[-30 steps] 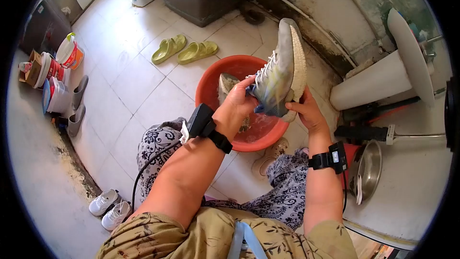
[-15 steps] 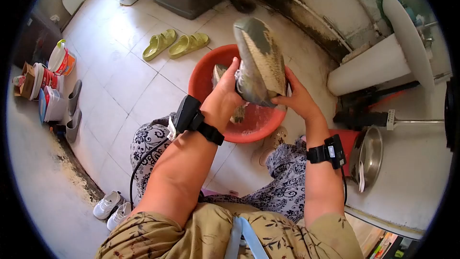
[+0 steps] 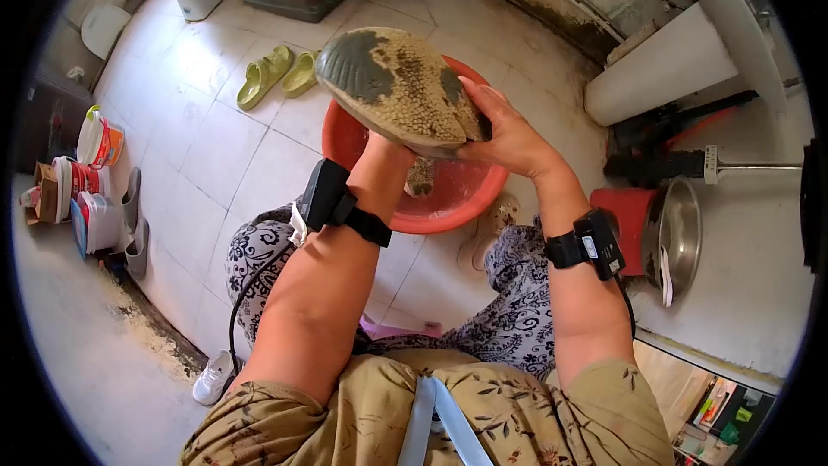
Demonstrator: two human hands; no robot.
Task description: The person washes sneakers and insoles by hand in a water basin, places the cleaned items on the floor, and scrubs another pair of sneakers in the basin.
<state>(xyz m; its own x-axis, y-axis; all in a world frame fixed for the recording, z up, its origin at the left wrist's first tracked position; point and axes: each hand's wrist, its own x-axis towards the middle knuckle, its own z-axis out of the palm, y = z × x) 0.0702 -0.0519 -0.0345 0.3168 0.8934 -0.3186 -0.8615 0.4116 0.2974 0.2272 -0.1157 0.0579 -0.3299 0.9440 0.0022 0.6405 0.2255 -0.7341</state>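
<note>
A shoe [image 3: 405,86] with a grey and tan, dirt-marked sole is held up above the red basin [image 3: 470,185], its sole turned towards me. My right hand [image 3: 509,134] is closed around one end of it, with the thumb below and the fingers at the far edge. From below, my left hand [image 3: 388,152] holds the shoe's other part; the sole hides its fingers. Inside the basin there is some water, and part of a second patterned shoe [image 3: 420,178] shows beneath the lifted one.
Green sandals [image 3: 264,78] lie on the tiled floor beyond the basin. Grey slippers [image 3: 134,224] and several tubs [image 3: 99,138] stand at the left. To the right are a metal bowl [image 3: 681,237], a long-handled brush [image 3: 660,168] and a white pedestal [image 3: 664,65]. A white shoe [image 3: 213,377] sits at lower left.
The shoe has swung from upright to lying across to the left, its sole now facing me. My left hand has gone behind it; my right hand has moved up slightly and keeps its grip.
</note>
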